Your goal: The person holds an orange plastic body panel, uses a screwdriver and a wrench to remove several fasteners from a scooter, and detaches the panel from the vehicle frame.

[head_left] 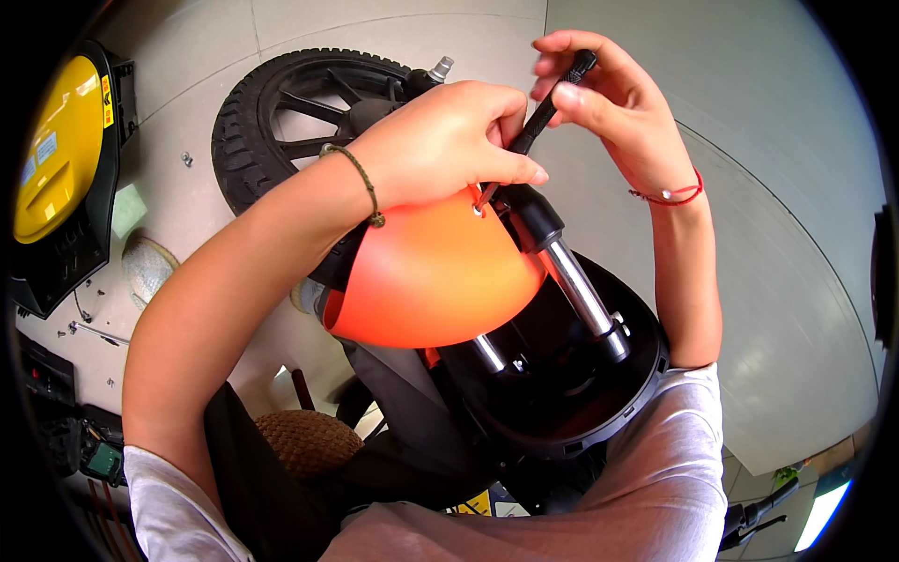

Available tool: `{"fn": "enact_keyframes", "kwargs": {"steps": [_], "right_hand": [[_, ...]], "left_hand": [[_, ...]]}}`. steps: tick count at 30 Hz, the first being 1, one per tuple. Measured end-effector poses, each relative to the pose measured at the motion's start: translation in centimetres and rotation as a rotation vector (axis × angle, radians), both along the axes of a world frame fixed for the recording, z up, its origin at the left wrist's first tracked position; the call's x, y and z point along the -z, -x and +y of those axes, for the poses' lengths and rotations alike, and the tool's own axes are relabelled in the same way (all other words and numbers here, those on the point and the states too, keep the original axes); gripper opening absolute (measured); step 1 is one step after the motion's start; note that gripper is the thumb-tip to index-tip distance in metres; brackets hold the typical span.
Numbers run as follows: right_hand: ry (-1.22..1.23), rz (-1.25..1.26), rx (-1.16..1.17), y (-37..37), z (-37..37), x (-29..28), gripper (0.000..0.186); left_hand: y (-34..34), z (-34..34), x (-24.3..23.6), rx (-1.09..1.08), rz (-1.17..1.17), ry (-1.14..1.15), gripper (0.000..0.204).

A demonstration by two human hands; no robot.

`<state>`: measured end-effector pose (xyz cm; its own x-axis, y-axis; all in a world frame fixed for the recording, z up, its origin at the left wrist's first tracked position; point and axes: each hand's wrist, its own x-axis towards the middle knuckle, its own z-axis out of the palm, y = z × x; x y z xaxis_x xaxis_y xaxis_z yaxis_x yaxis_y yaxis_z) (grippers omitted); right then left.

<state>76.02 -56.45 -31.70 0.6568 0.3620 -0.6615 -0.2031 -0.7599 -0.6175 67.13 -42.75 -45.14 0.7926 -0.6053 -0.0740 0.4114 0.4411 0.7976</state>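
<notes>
My right hand point(613, 103) has thumb and fingers around the upper end of a black-handled tool point(539, 114), tilted toward a hole in a curved orange fender point(431, 272). My left hand point(449, 140) is closed beside the tool’s lower part, over the fender’s top edge, thumb stretched across it; what its curled fingers grip is hidden. Under my hands is a black fork with a silver tube point(581, 286), running into a dark, rounded housing point(599, 393). A black spoked wheel point(290, 112) lies behind the fender, a silver axle end sticking out at its top.
A yellow-and-black panel point(61, 159) lies at far left, with scattered screws point(187, 159) and dark electronic parts point(103, 459) on the tiled floor point(183, 56). A woven round object point(304, 440) is below me. A large grey surface point(768, 300) extends along the right, black bars near its lower end.
</notes>
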Motion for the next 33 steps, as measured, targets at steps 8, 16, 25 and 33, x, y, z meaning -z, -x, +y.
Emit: {"fn": "enact_keyframes", "kwargs": {"steps": [8, 16, 25, 33], "right_hand": [[0.042, 0.085, 0.127, -0.6, -0.1, -0.3, 0.041], [0.121, 0.121, 0.115, -0.4, -0.3, -0.3, 0.033], [0.082, 0.119, -0.004, -1.2, -0.7, -1.2, 0.032], [0.19, 0.16, 0.048, -0.8, -1.0, -0.3, 0.046]], "left_hand": [[0.2, 0.5, -0.2, 0.075, 0.122, 0.176, 0.018], [-0.2, 0.3, 0.4, 0.041, -0.041, -0.054, 0.025], [0.3, 0.7, 0.3, 0.114, 0.147, 0.227, 0.02], [-0.2, -0.1, 0.4, 0.036, -0.056, 0.041, 0.019]]}}
